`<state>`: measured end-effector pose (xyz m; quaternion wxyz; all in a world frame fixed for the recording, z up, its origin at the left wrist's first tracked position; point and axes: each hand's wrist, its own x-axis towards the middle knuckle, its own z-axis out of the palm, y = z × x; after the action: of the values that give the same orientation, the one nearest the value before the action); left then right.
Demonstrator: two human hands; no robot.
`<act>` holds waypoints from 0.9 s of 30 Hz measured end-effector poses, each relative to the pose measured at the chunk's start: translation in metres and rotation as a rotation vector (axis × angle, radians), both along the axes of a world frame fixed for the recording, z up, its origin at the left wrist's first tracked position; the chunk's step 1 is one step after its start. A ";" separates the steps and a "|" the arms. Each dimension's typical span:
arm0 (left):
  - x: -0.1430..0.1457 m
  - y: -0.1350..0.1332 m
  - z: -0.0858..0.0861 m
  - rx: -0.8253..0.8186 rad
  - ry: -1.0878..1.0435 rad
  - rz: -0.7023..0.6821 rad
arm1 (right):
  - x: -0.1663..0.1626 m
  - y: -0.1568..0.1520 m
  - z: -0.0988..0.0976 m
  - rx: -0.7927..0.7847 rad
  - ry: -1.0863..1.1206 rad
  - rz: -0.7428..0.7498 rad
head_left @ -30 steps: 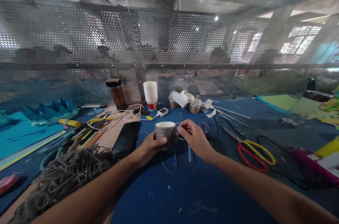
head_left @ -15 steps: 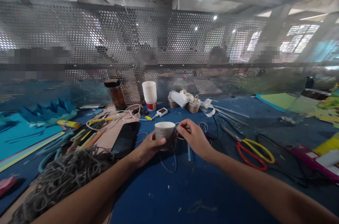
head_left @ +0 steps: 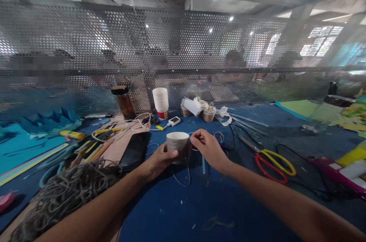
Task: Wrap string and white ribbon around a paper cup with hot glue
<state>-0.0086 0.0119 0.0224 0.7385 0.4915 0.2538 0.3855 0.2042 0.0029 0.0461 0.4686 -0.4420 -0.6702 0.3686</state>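
Observation:
My left hand (head_left: 159, 160) is wrapped round a small grey paper cup (head_left: 177, 144) that stands upright on the blue table (head_left: 200, 204). My right hand (head_left: 208, 149) is at the cup's right side, its fingers pinched on a thin grey cord (head_left: 183, 175). The cord loops down in front of the cup onto the table.
A black phone (head_left: 134, 150) lies left of the cup, a tangle of grey cord (head_left: 65, 188) nearer me. Red-and-yellow scissors (head_left: 271, 164) lie to the right. A stack of white cups (head_left: 161, 103), a brown jar (head_left: 123, 101) and small cups stand by the perforated metal screen (head_left: 183, 55).
Both hands and the cup stay almost where they were; the view has shifted slightly.

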 end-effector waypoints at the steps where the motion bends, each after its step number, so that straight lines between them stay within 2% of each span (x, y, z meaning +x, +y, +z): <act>1: 0.000 0.000 -0.001 0.000 -0.003 0.002 | 0.000 0.000 0.000 0.002 -0.003 -0.002; 6: -0.003 0.001 -0.004 0.017 -0.004 -0.013 | 0.000 0.000 -0.001 -0.010 0.005 -0.001; 27: -0.003 0.000 0.001 0.012 0.008 -0.047 | 0.001 0.003 0.001 -0.050 0.038 0.037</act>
<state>-0.0112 0.0121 0.0229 0.7435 0.5031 0.2427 0.3678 0.2051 0.0062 0.0471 0.4632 -0.4339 -0.6599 0.4020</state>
